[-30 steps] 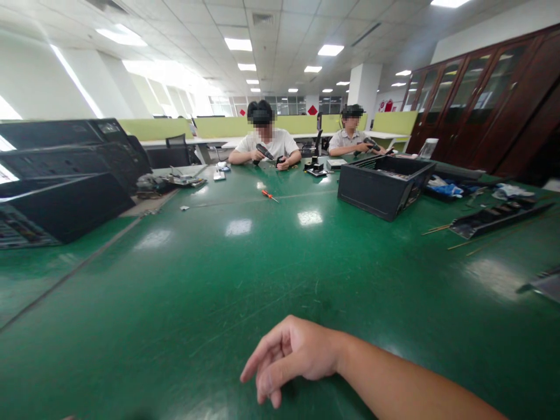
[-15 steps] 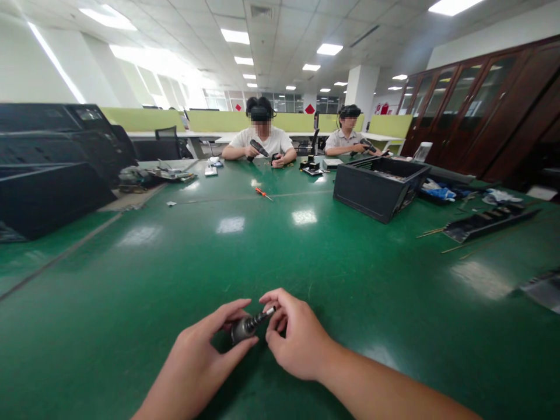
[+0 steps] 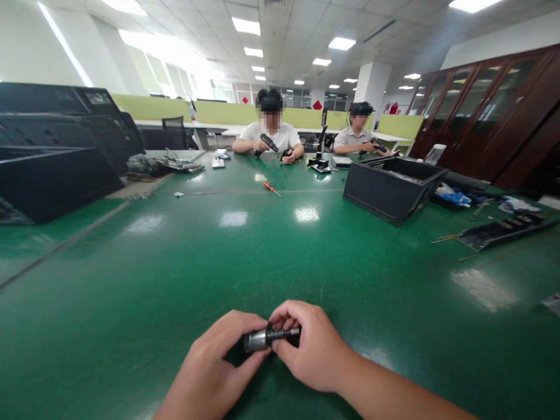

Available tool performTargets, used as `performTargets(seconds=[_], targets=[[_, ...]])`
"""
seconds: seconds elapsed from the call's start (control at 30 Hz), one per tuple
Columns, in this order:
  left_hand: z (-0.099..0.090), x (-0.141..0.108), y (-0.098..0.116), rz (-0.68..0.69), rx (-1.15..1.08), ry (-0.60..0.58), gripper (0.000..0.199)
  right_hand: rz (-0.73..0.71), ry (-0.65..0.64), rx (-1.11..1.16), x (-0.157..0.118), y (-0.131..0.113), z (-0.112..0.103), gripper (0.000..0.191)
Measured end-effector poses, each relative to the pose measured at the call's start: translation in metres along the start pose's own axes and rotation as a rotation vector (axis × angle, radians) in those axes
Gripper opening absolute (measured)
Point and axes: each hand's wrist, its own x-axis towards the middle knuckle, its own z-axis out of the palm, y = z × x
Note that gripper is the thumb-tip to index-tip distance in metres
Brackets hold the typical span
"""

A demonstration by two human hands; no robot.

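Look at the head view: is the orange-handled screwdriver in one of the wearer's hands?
No, the orange-handled screwdriver lies far up the green table; both hands grip a small metal tool.

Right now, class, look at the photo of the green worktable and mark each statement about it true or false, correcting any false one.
1. Both hands hold one small metal cylindrical part. True: the left hand and right hand grip the metal part between them.
2. The part rests flat on the table, untouched. False: it is held in the fingers just above the green table.
3. A red-handled screwdriver lies far across the table. True: the screwdriver lies near the two seated people.
4. The black bin stands to the left. False: the black bin stands to the right.
5. The seated people are idle. False: each holds a tool.
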Motion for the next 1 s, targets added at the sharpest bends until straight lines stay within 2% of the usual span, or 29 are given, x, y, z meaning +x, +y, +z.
performTargets(seconds=[0.33, 0.67, 0.83, 0.9, 1.0], targets=[[-0.001, 0.0, -0.001, -0.012, 0.002, 0.005, 0.016, 0.007, -0.016, 0.001, 0.0, -0.007, -0.006, 0.025], [-0.002, 0.0, -0.001, 0.002, 0.034, 0.045, 0.016, 0.092, 0.003, 0.025, 0.0, -0.011, -0.005, 0.007], [-0.002, -0.001, 0.0, 0.019, 0.041, 0.066, 0.016, 0.026, -0.004, -0.075, 0.002, -0.01, -0.005, 0.035], [-0.002, -0.002, 0.0, 0.019, 0.04, 0.068, 0.015, 0.015, -0.026, -0.107, 0.002, -0.009, -0.004, 0.035], [-0.002, -0.002, 0.0, 0.011, 0.041, 0.062, 0.015, 0.008, -0.045, -0.11, 0.001, -0.008, -0.004, 0.024]])
